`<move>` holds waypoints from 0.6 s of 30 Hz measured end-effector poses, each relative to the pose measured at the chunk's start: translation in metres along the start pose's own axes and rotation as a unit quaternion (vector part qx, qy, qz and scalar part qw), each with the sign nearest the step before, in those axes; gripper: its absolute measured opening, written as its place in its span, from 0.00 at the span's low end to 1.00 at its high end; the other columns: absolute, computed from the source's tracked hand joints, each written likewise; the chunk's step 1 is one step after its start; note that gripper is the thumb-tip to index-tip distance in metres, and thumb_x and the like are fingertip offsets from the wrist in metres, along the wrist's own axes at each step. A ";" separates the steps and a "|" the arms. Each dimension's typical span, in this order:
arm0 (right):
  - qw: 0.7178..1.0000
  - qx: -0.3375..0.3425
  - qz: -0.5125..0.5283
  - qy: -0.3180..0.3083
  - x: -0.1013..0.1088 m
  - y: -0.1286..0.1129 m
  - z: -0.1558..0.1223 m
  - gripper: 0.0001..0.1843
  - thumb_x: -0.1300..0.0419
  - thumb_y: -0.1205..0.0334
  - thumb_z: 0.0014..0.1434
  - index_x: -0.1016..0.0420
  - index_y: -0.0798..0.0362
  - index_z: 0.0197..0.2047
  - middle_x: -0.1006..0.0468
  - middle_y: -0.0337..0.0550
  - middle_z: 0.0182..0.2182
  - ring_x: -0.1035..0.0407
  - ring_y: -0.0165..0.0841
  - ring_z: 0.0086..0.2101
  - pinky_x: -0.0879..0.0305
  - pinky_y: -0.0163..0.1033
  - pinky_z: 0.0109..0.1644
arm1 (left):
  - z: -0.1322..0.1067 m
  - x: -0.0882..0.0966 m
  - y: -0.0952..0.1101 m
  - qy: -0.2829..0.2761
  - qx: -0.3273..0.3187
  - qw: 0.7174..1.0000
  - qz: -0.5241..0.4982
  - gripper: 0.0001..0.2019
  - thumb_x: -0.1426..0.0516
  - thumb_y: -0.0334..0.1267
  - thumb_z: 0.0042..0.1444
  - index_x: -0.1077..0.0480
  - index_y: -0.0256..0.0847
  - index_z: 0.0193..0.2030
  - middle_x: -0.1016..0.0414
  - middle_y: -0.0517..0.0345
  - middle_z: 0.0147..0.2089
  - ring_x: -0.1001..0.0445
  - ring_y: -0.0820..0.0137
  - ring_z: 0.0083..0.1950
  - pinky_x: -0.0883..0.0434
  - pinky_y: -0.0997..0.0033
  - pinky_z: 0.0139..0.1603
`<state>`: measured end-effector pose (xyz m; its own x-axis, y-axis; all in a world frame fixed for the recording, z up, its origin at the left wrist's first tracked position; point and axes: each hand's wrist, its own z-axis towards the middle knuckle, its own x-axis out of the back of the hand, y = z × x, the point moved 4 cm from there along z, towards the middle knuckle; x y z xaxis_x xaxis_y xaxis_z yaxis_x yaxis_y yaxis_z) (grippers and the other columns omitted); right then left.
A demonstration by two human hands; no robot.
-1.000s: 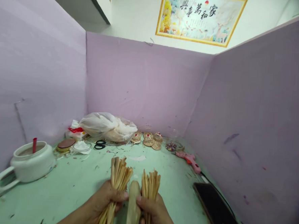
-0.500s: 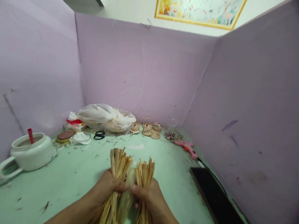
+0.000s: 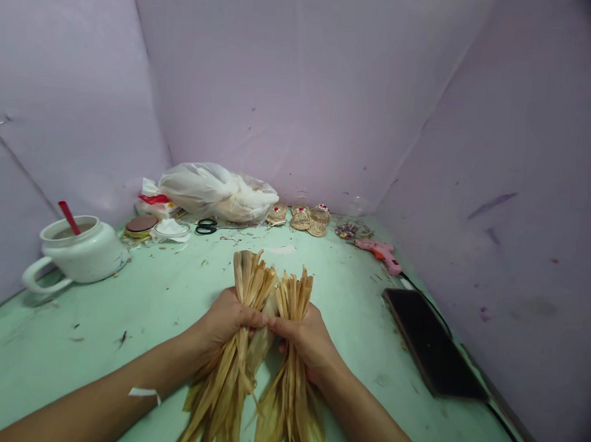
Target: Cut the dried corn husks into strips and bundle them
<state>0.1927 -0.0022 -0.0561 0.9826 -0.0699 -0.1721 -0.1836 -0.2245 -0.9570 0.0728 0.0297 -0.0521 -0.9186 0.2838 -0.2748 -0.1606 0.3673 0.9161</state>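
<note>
My left hand [image 3: 232, 320] is closed round a bundle of dried, straw-coloured husk strips [image 3: 236, 371]. A second bundle of husk strips [image 3: 293, 374] is gripped in my right hand [image 3: 306, 335]. Both bundles stand roughly upright, cut ends at the top and loose strips fanning out below. The two thumbs meet in the middle. Between the bundles a wider, paler husk leaf [image 3: 264, 332] shows; which hand holds it I cannot tell. The fingers behind the bundles are mostly hidden. A small white strip [image 3: 145, 393] lies on my left forearm.
On the green tabletop [image 3: 168, 333] a white pot [image 3: 86, 251] stands left. Black-handled scissors [image 3: 206, 226], a plastic bag [image 3: 217, 193] and small woven shoes [image 3: 310, 220] line the back. A pink glue gun [image 3: 381, 251] and a dark flat slab [image 3: 433, 343] lie right. Lilac panels [image 3: 293, 101] enclose three sides.
The view has tilted down, so the wall picture is gone and more of the bundles and forearms shows. Both hands keep their grip, and the bundles' lower strips now spread wider.
</note>
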 end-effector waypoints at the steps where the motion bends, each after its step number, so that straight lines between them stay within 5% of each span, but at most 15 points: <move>1: 1.000 0.003 -0.004 0.002 -0.001 -0.001 -0.001 0.11 0.39 0.68 0.36 0.31 0.56 0.28 0.29 0.36 0.19 0.39 0.26 0.18 0.45 0.29 0.16 | -0.001 -0.001 0.000 0.007 -0.002 1.000 -0.001 0.08 0.41 0.26 0.28 0.32 0.33 0.21 0.35 0.63 0.14 0.40 0.78 0.15 0.42 0.78 0.16; 10: 0.997 0.025 -0.038 0.068 0.001 0.002 0.004 0.11 0.47 0.74 0.34 0.32 0.56 0.25 0.32 0.32 0.16 0.42 0.24 0.17 0.44 0.30 0.18 | -0.004 -0.008 0.001 0.028 0.000 0.999 -0.039 0.09 0.42 0.24 0.26 0.32 0.33 0.21 0.33 0.62 0.14 0.37 0.75 0.15 0.39 0.77 0.16; 14: 0.991 0.009 -0.033 0.131 0.025 -0.003 0.012 0.06 0.44 0.74 0.33 0.36 0.55 0.18 0.36 0.31 0.12 0.42 0.25 0.15 0.45 0.30 0.17 | 0.004 0.007 0.009 0.043 0.008 0.998 -0.050 0.06 0.40 0.25 0.29 0.33 0.32 0.18 0.35 0.62 0.12 0.40 0.79 0.13 0.41 0.82 0.14; 18: 0.972 0.035 0.111 0.205 0.062 -0.022 0.020 0.09 0.38 0.73 0.31 0.34 0.56 0.19 0.31 0.34 0.14 0.35 0.27 0.18 0.35 0.31 0.23 | 0.014 0.034 0.029 0.050 0.044 0.991 -0.116 0.07 0.41 0.21 0.34 0.31 0.32 0.23 0.32 0.60 0.15 0.36 0.77 0.14 0.37 0.81 0.14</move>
<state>0.2585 0.0178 -0.0505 0.8226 -0.4932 -0.2832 -0.3741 -0.0942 -0.9226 0.0424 0.0625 -0.0393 -0.8925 0.0955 -0.4408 -0.3433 0.4902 0.8012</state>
